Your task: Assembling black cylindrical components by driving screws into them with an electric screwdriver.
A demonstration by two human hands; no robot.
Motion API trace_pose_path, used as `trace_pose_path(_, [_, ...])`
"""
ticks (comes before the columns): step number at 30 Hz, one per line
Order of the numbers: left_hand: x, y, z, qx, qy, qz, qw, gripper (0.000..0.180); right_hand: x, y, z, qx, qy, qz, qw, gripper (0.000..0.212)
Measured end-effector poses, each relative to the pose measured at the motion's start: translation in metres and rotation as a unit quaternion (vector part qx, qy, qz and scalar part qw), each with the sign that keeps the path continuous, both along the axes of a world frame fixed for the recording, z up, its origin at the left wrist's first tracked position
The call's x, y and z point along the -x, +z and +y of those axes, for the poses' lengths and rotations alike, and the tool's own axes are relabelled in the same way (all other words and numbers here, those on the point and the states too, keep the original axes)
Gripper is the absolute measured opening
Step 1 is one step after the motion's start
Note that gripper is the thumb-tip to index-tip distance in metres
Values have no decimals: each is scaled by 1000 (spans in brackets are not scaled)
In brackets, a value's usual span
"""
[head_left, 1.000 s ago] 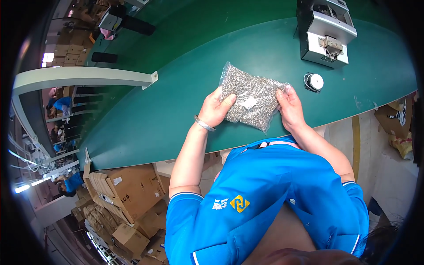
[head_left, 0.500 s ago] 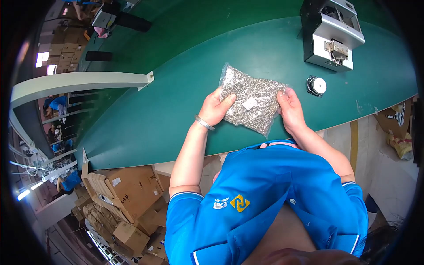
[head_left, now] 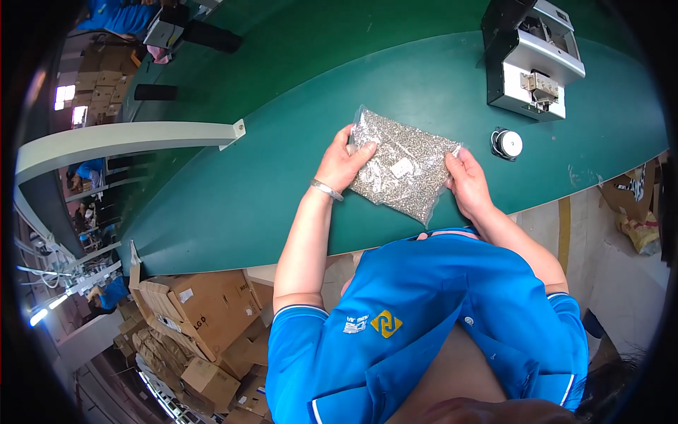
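A clear plastic bag (head_left: 395,185) full of small silvery metal pieces, likely screws by their look but too small to be sure, is held up over the green table (head_left: 282,191). It has a small white label on its upper face. My left hand (head_left: 342,161) grips its left edge, thumb on top and fingers underneath. At the right edge my right hand (head_left: 466,178) pinches the plastic between thumb and fingers. The undersides of both hands' grips are hidden by the bag.
A black and silver machine (head_left: 533,71) stands at the far right of the table. Near it lies a round, white-topped part (head_left: 506,143). A pale metal bracket (head_left: 141,136) reaches in from the left. Cardboard boxes (head_left: 212,311) are stacked below the table's near edge.
The bag has tilted slightly, its right side a little lower and its left edge a bit farther left. Both hands keep their hold. At the far upper left, a person in blue shows more.
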State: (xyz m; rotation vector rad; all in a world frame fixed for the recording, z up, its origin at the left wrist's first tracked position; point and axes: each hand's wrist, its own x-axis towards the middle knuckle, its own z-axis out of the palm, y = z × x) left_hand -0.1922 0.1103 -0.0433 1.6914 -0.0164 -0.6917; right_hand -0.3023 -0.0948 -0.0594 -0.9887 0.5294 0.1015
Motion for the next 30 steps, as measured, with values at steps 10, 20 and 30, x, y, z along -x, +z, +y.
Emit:
trace_pose_path(10, [1,1,-17,-85,-6,-85,993,35,1,-9,-1,-35,-9,-21,999,23])
trace_pose_path(20, [30,18,-26,-52,22,-158,986,29,8,4,-6,-112,-43,-5,993,25])
trace_pose_path(30, [48,47,-72,83,-52,-173,980,28,47,29,-41,-169,-103,-25,980,29])
